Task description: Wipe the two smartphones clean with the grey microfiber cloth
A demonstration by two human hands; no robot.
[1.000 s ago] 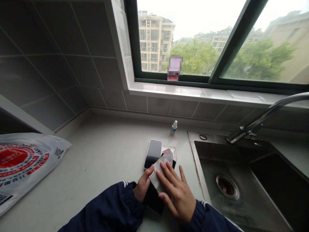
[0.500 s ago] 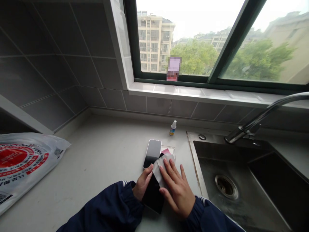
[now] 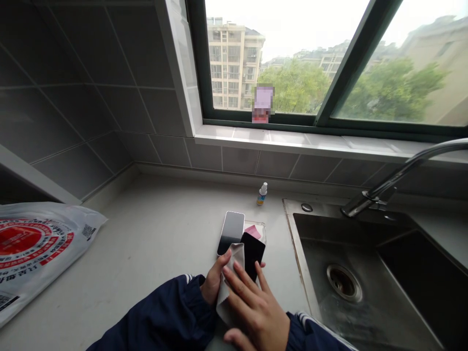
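Note:
My left hand (image 3: 213, 279) is closed around a black phone (image 3: 253, 251), thumb along its left side and a fingertip showing at its right edge. A thin grey cleaning cloth (image 3: 237, 252) with a zigzag edge lies over the left part of the screen. With fingers stretched out, my right hand (image 3: 256, 307) holds this cloth pressed to the phone and hides the phone's lower part. Just beyond, a second phone with a white rim (image 3: 232, 226) rests on the counter. Beside it lies a clear case (image 3: 260, 225) with a pink piece (image 3: 253, 231) on it.
A small spray bottle (image 3: 262, 195) with a white top stands near the back of the counter (image 3: 161, 219). To the right are a steel sink (image 3: 303, 253) and a faucet (image 3: 380, 190). A printed plastic bag (image 3: 47, 243) lies at the left.
My right hand has slid the cloth down and left across the phone, baring the screen's upper right part. The pink piece and case show more fully. My left hand stays about where it was.

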